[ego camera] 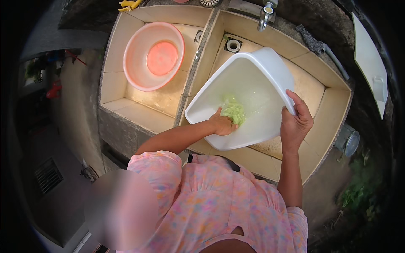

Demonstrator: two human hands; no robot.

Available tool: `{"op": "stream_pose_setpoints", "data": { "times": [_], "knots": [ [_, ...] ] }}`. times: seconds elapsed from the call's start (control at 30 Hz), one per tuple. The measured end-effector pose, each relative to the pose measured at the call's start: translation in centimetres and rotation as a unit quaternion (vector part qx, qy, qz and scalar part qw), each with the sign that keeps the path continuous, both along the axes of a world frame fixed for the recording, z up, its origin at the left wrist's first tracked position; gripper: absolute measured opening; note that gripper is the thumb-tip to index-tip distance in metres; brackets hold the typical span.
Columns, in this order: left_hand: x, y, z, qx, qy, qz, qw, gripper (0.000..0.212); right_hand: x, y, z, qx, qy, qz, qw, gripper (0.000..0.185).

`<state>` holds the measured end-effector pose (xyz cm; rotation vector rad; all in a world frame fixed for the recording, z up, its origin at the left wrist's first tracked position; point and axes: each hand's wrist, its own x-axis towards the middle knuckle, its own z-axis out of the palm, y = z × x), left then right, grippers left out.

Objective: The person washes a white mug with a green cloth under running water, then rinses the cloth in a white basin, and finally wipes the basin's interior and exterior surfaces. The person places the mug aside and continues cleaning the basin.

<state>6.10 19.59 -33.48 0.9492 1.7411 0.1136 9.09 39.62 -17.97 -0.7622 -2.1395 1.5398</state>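
Note:
A white plastic basin [221, 139] is tilted in the right-hand compartment of a tiled double sink [329, 104]. Pale green shredded vegetable pieces [234, 111] lie wet inside it, with some water. My left hand [224, 124] reaches over the near rim and touches the pieces, thumb apart from the fingers. Part of its fingers is hidden, so I cannot tell if they close on anything. My right hand [295, 121] grips the basin's right rim, thumb on the inner side.
A pink-rimmed round basin [154, 57] stands in the left compartment. A metal tap [266, 15] is above the right one, near a drain [233, 46]. Yellow gloves [129, 4] rest on the back left edge. A grey cloth [310, 39] and a pipe [336, 61] lie along the right ledge.

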Motion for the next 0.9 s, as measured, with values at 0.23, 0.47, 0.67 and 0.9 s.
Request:
{"op": "stream_pose_setpoints", "data": {
  "times": [0.23,0.47,0.67,0.9],
  "knots": [
    [-1.2,4.3,-3.6,-0.061,0.022,-0.016,0.998,0.051,-0.8,0.8,0.0,-0.002,-0.009,0.000,1.000,0.040],
    [-0.6,3.0,-7.0,-0.012,0.179,-0.119,0.976,0.052,-1.0,2.0,-0.3,0.084,0.008,0.062,0.995,0.046],
    [-2.8,0.9,-1.7,-0.159,0.279,-0.143,0.936,0.076,-1.4,2.2,-0.5,0.183,0.009,0.084,0.979,0.049],
    [-0.6,-3.4,6.8,-0.199,0.281,-0.176,0.922,0.078,-1.4,2.1,-0.1,0.185,0.008,0.071,0.980,0.046]
  ]
}}
